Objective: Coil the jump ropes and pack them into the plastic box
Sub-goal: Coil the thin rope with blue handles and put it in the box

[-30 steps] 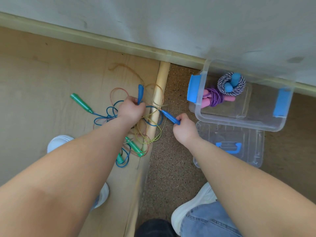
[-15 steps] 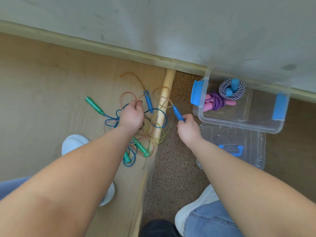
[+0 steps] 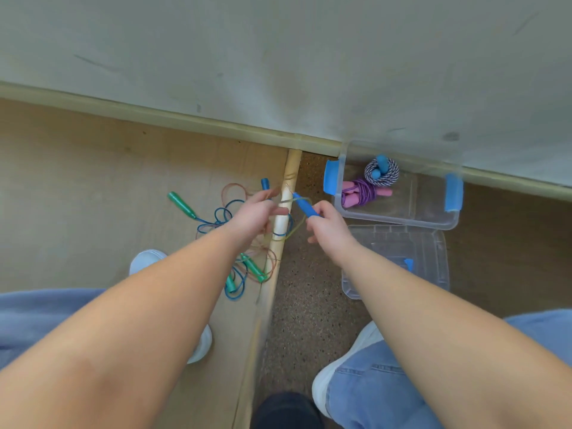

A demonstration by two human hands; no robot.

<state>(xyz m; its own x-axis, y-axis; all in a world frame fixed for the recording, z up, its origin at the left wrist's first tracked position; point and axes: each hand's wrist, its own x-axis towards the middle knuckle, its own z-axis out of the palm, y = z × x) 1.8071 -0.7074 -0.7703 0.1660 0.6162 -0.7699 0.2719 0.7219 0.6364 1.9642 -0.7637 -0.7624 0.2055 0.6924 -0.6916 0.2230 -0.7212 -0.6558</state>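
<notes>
Your right hand curls its fingers round a blue handle, whose tip points toward your left hand. The left fingers reach forward, blurred, at the yellow-green cord that leaves that handle; whether they pinch it cannot be told. Just beyond the left fingertips lies a second blue handle. Beneath and left of that hand, loose ropes with green handles lie tangled on the wooden floor, some crossing a wooden strip. To the right of your right hand stands the plastic box, holding a coiled purple rope and a coiled striped rope; its lid lies nearer you.
</notes>
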